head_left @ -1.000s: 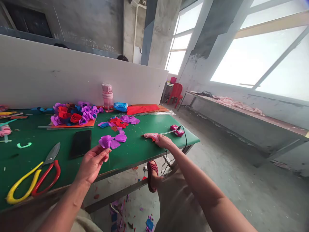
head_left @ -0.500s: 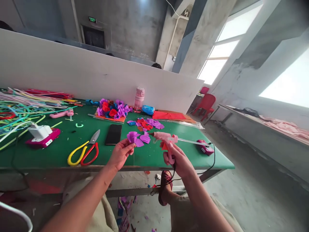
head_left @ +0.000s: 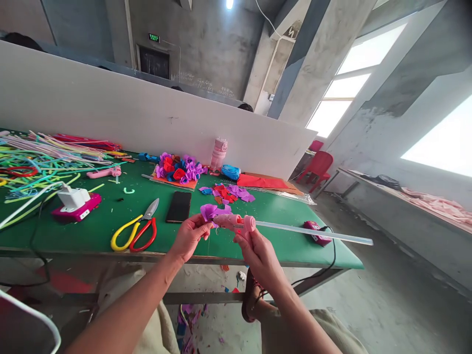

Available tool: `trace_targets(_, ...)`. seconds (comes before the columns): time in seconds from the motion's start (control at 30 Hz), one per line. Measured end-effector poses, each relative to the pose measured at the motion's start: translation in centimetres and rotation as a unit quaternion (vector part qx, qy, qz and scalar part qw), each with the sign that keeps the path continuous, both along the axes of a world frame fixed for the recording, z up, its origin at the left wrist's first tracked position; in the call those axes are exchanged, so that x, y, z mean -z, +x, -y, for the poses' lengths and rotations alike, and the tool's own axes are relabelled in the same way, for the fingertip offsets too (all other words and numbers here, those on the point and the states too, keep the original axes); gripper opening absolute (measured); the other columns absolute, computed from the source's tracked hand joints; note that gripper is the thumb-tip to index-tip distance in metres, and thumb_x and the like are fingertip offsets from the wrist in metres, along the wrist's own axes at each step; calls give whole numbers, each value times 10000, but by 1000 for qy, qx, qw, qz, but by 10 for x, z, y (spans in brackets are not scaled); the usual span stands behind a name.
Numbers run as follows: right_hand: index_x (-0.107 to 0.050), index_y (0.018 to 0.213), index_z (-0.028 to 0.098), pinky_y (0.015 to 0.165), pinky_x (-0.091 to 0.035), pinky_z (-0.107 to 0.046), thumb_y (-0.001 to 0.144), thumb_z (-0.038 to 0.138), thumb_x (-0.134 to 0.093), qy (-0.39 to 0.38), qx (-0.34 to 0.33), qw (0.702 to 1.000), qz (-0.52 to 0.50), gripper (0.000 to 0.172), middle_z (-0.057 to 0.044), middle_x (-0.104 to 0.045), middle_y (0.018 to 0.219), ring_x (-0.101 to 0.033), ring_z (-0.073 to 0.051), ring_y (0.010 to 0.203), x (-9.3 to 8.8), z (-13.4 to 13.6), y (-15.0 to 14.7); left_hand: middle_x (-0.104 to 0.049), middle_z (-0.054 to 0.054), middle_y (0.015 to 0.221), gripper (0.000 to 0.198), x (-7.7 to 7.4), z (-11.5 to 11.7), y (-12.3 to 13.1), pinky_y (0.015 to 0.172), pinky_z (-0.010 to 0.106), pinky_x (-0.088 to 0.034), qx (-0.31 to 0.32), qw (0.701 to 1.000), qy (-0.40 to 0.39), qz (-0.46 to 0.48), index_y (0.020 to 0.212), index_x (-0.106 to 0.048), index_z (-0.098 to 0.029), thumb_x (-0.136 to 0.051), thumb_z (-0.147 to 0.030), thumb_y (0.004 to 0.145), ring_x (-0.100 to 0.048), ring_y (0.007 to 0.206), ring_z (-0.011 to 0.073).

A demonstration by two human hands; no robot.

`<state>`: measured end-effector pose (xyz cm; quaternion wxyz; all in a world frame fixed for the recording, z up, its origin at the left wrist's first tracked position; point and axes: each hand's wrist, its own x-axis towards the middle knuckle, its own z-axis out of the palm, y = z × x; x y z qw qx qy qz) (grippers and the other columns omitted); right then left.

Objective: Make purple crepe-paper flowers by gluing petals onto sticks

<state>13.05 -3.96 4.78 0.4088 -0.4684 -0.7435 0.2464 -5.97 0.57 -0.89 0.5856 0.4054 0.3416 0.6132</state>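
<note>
My left hand pinches a purple paper flower above the front of the green table. In my right hand is a pink hot glue gun, its nozzle pointing left at the flower's petals. Whether the tip touches the paper I cannot tell. A long clear glue stick juts from the gun's back toward the right. Behind the flower lie loose purple, red and blue paper petals. A black phone and scissors with yellow and red handles lie left of my hands.
Finished paper flowers are piled at the back, near a pink bottle and a blue packet. Many pipe cleaners cover the left end. A magenta power block with a cord sits at right. A white partition borders the table.
The glue gun has moved left and turned, bringing its nozzle up to the purple flower. The glue stick now points more toward the camera. The view has shifted slightly.
</note>
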Motion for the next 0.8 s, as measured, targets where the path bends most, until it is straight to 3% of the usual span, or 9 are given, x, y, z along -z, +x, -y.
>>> trace_targets(0.27, -559, 892, 215, 619, -381, -282, 897, 325, -441, 26, 4, 999, 40, 161, -9, -521, 692, -468, -162, 626, -5, -1, -5, -583, -6, 630, 169, -3, 1, 2, 489, 220, -346, 3, 1000, 8, 4, 769, -672, -141, -749, -240, 655, -431, 519, 70)
trace_targets(0.8, -543, 814, 218, 565, -353, -259, 881, 317, -456, 27, 4, 999, 35, 148, 1, -534, 670, -438, -146, 577, -5, -1, -8, -571, -4, 620, 156, -5, 1, 2, 475, 222, -345, -2, 1000, 17, -5, 763, -678, -144, -737, -238, 652, -424, 508, 72)
